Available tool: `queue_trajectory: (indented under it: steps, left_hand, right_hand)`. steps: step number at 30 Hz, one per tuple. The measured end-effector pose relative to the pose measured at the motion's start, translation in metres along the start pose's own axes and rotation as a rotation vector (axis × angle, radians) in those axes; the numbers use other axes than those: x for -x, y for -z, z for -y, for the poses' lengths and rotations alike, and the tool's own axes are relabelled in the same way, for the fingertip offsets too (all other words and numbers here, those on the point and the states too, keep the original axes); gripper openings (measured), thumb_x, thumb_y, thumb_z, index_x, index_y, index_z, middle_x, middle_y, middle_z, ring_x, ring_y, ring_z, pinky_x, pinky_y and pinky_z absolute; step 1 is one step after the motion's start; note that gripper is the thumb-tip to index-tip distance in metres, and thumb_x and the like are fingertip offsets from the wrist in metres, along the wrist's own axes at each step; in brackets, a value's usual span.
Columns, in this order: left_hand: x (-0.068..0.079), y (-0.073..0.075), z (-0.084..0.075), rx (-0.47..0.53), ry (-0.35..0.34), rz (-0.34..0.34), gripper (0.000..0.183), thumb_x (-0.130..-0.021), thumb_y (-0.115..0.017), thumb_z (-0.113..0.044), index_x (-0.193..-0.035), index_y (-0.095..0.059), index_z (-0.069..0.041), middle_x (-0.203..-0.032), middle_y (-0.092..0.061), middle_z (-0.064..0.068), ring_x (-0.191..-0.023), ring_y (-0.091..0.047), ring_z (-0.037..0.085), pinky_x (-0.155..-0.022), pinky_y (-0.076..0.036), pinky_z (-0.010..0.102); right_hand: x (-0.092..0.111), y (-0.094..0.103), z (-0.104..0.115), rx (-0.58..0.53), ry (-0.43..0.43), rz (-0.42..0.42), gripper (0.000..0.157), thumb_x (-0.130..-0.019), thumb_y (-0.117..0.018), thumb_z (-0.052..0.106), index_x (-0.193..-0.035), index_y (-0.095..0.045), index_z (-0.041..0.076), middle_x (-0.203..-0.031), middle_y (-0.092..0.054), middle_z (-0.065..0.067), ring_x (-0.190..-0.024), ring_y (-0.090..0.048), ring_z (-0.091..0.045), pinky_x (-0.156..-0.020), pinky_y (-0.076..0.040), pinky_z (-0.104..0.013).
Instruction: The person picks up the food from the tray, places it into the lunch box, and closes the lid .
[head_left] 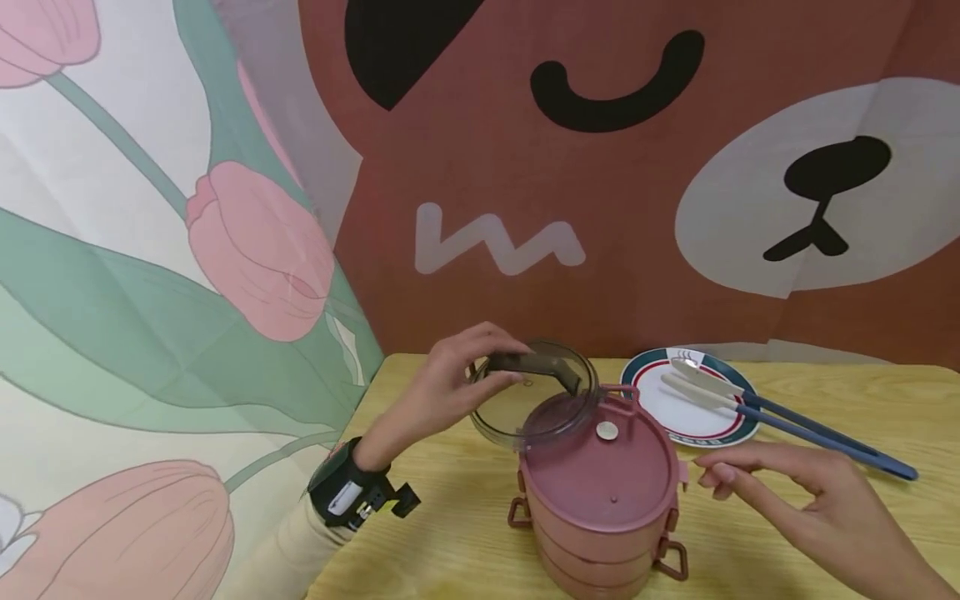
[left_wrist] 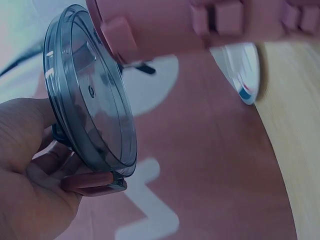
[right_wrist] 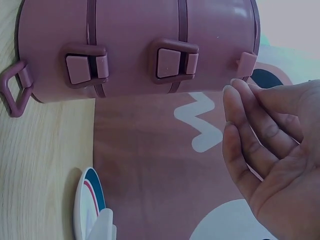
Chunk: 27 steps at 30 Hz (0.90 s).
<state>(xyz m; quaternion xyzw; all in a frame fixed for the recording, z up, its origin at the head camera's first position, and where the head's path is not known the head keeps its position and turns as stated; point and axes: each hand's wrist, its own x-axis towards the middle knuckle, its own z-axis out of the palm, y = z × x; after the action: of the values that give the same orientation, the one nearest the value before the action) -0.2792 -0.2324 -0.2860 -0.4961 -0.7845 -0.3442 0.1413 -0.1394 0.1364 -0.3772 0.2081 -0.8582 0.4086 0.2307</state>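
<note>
My left hand (head_left: 461,375) grips a clear round lid (head_left: 498,408) by its dark handle (head_left: 536,364). A pinkish-red latch (left_wrist: 92,183) hangs from the lid's rim in the left wrist view. The lid is held tilted over the back left of a pinkish-red tiered lunch box (head_left: 592,492), overlapping it in the head view. That box stands upright, its top covered by a flat inner cover with a pale round knob (head_left: 607,431). To the right of its upper rim is my right hand (head_left: 817,492), fingers loosely bent with nothing in them, fingertips close to a small tab (right_wrist: 246,65).
A white plate (head_left: 697,408) with a green and red rim stands behind the box to the right. Tongs (head_left: 810,425) with blue handles and pale tips lie across it. The wooden table (head_left: 442,517) ends at a printed cloth (head_left: 480,292) behind.
</note>
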Motion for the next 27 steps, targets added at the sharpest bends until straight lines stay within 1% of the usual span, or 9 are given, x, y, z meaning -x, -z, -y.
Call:
queue_trajectory:
  steps: [2, 5, 7, 9, 12, 15, 19, 22, 27]
  left_hand:
    - [-0.003, -0.005, -0.008, 0.038, -0.017, 0.015, 0.029, -0.097, -0.069, -0.025, -0.124, -0.073, -0.016, -0.115, -0.067, -0.004, -0.095, -0.059, 0.008, -0.072, -0.05, 0.034]
    - [-0.007, -0.015, -0.018, 0.071, -0.054, 0.037, 0.029, -0.097, -0.069, -0.025, -0.124, -0.073, -0.015, -0.116, -0.067, -0.004, -0.1, -0.06, 0.006, -0.078, -0.051, 0.027]
    - [-0.009, -0.021, -0.025, 0.085, -0.073, 0.059, 0.029, -0.097, -0.069, -0.026, -0.124, -0.073, -0.014, -0.117, -0.066, -0.004, -0.103, -0.061, 0.006, -0.081, -0.052, 0.023]
    - [-0.01, -0.026, -0.03, 0.088, -0.079, 0.08, 0.029, -0.098, -0.068, -0.027, -0.124, -0.073, -0.015, -0.117, -0.066, -0.004, -0.103, -0.061, 0.004, -0.08, -0.051, 0.021]
    - [-0.011, -0.032, -0.036, 0.095, -0.071, 0.092, 0.028, -0.098, -0.067, -0.028, -0.123, -0.074, -0.015, -0.117, -0.066, -0.004, -0.102, -0.061, 0.003, -0.079, -0.051, 0.02]
    - [-0.011, -0.035, -0.039, 0.084, -0.061, 0.079, 0.027, -0.098, -0.068, -0.028, -0.121, -0.074, -0.016, -0.116, -0.066, -0.005, -0.101, -0.061, 0.003, -0.08, -0.05, 0.019]
    - [-0.011, -0.037, -0.045, 0.04, -0.063, 0.05, 0.026, -0.097, -0.069, -0.028, -0.12, -0.075, -0.016, -0.114, -0.066, -0.006, -0.102, -0.06, 0.002, -0.083, -0.049, 0.017]
    - [-0.011, -0.04, -0.05, 0.003, -0.071, 0.033, 0.026, -0.097, -0.069, -0.028, -0.119, -0.076, -0.016, -0.112, -0.066, -0.006, -0.103, -0.06, 0.002, -0.084, -0.049, 0.016]
    - [-0.012, -0.045, -0.059, -0.022, -0.091, 0.048, 0.026, -0.097, -0.07, -0.025, -0.12, -0.075, -0.013, -0.112, -0.065, -0.003, -0.103, -0.061, 0.002, -0.086, -0.05, 0.014]
  right_hand:
    - [-0.001, 0.0, 0.002, 0.017, 0.02, -0.016, 0.04, -0.086, -0.075, -0.007, -0.113, -0.078, 0.022, -0.085, -0.074, 0.014, -0.079, -0.069, -0.003, -0.086, -0.043, -0.005]
    - [-0.003, 0.001, 0.005, 0.04, 0.03, -0.043, 0.046, -0.082, -0.078, -0.007, -0.116, -0.077, 0.024, -0.093, -0.077, 0.013, -0.078, -0.069, -0.002, -0.08, -0.046, -0.007]
    - [-0.005, 0.002, 0.008, 0.048, 0.012, -0.048, 0.048, -0.082, -0.08, -0.005, -0.12, -0.076, 0.025, -0.101, -0.077, 0.011, -0.081, -0.069, -0.002, -0.078, -0.047, -0.008]
    - [-0.006, 0.003, 0.012, 0.044, -0.019, -0.042, 0.049, -0.083, -0.08, -0.002, -0.123, -0.075, 0.026, -0.108, -0.077, 0.009, -0.084, -0.068, -0.002, -0.076, -0.047, -0.009]
    - [-0.008, 0.005, 0.017, 0.025, -0.042, -0.019, 0.049, -0.084, -0.08, 0.0, -0.125, -0.074, 0.026, -0.107, -0.076, 0.01, -0.086, -0.066, -0.003, -0.075, -0.046, -0.011]
    - [-0.009, 0.005, 0.021, -0.005, -0.035, -0.001, 0.052, -0.083, -0.079, -0.002, -0.127, -0.073, 0.024, -0.1, -0.075, 0.01, -0.085, -0.064, -0.004, -0.072, -0.047, -0.015]
    - [-0.008, 0.005, 0.021, -0.033, -0.053, 0.019, 0.056, -0.082, -0.079, -0.004, -0.131, -0.071, 0.022, -0.095, -0.072, 0.009, -0.086, -0.062, -0.005, -0.07, -0.048, -0.019]
    - [-0.008, 0.004, 0.019, -0.029, -0.056, 0.029, 0.06, -0.078, -0.084, 0.0, -0.132, -0.07, 0.022, -0.092, -0.07, 0.011, -0.085, -0.062, -0.007, -0.071, -0.048, -0.021]
    - [-0.009, 0.002, 0.013, -0.011, -0.035, 0.02, 0.06, -0.073, -0.09, 0.005, -0.128, -0.073, 0.021, -0.103, -0.074, 0.011, -0.085, -0.061, -0.005, -0.073, -0.045, -0.018]
